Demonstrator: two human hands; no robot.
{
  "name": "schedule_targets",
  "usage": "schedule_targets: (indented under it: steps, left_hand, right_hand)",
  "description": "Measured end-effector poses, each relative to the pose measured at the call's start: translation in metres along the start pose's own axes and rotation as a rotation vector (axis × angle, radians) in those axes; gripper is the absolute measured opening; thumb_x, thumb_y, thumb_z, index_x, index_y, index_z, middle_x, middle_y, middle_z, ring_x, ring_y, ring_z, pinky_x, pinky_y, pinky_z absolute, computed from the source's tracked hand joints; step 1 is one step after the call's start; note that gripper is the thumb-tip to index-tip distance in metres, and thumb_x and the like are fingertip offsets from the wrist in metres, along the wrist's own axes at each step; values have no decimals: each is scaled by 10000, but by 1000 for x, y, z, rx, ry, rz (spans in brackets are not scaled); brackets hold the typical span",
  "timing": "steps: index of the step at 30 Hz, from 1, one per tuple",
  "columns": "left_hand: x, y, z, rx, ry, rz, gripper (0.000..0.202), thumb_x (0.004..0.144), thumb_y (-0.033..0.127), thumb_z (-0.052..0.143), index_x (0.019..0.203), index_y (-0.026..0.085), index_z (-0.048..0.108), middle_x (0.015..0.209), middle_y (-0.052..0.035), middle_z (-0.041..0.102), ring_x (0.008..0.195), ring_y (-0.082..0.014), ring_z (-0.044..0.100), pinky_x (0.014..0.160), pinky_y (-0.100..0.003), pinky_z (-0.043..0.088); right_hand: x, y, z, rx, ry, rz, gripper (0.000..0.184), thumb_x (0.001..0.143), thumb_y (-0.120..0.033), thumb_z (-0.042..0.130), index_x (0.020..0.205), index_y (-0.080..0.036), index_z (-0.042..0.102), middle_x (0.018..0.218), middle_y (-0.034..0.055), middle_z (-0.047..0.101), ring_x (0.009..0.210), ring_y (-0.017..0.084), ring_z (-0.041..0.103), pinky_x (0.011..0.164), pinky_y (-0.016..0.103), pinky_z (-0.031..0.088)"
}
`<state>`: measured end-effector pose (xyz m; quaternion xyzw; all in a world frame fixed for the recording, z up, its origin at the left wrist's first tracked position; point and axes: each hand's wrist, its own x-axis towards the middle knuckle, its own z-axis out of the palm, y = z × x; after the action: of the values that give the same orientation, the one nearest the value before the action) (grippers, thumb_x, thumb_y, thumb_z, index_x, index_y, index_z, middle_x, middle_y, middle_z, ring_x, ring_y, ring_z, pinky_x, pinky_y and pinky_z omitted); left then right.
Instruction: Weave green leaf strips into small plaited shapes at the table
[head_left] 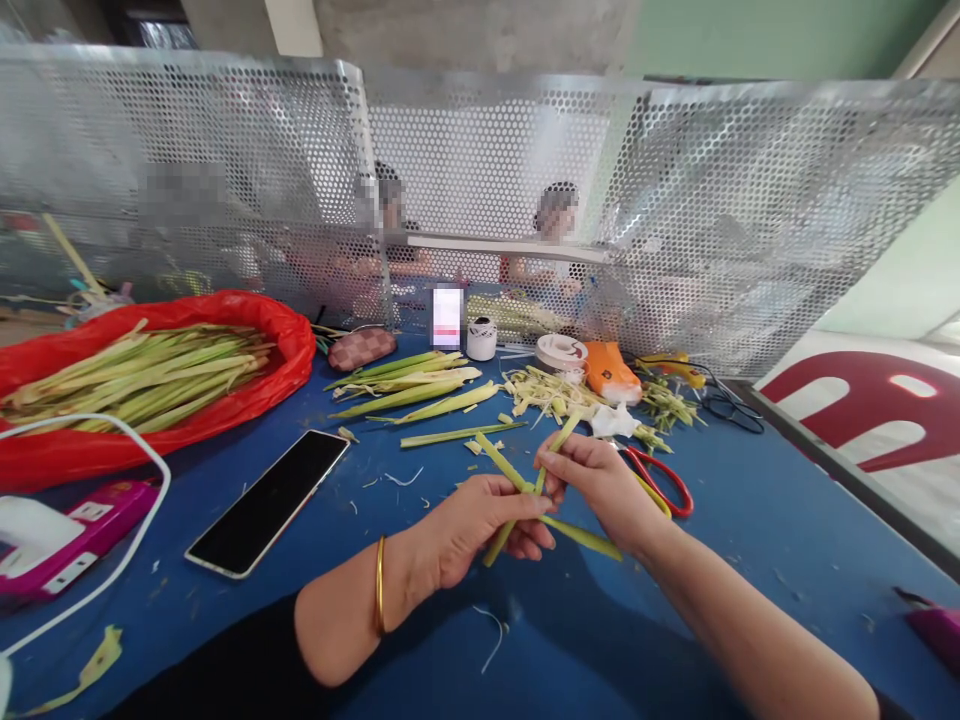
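My left hand [484,515] pinches green leaf strips [501,460] where they cross, above the blue table. Between the fingers and thumb of my right hand [589,475] is the upper end of another leaf strip [562,437], slanting up from the crossing. One strip end [585,537] sticks out below, toward the right. The fingers hide how the strips are joined. Right behind my right hand lie scissors with red and yellow handles [675,480]. A single long strip [457,434] rests on the table beyond my hands.
A red bag [300,350] of long leaves stands at left, near a phone [270,500] and a purple power strip [97,540]. Leaf bundles [412,390], scraps [547,390], a tape roll [561,352] and an orange packet [611,370] lie before a perforated metal screen [487,150]; people sit behind it.
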<state>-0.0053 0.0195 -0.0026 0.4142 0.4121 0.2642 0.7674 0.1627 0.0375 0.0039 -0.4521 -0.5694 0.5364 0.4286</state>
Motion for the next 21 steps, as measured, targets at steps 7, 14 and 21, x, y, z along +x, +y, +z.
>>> schedule_targets:
  steps: [7,14,21]
  left_hand:
    - [2,-1,1,-66,86,27,296,673,383,769,776,121,678,604,-21,657,515,-94,576,564,-226,437]
    - [4,12,-11,-345,78,269,290,694,176,761,972,120,696,922,-89,731,872,-163,671,879,-281,479]
    - [2,11,-5,-266,77,342,259,692,211,764,927,112,718,883,-88,737,872,-170,657,845,-266,462]
  right_hand:
    - [3,8,-2,-235,148,-115,242,819,-418,588,767,-183,613,629,10,619,585,155,567,605,298,465]
    - [-21,-7,8,-802,371,-638,173,866,-295,555,709,-231,589,702,36,619,688,204,566,689,341,397]
    - [-21,15,37,-402,116,-163,239,826,-379,586,703,-196,679,680,31,646,640,183,558,594,276,403]
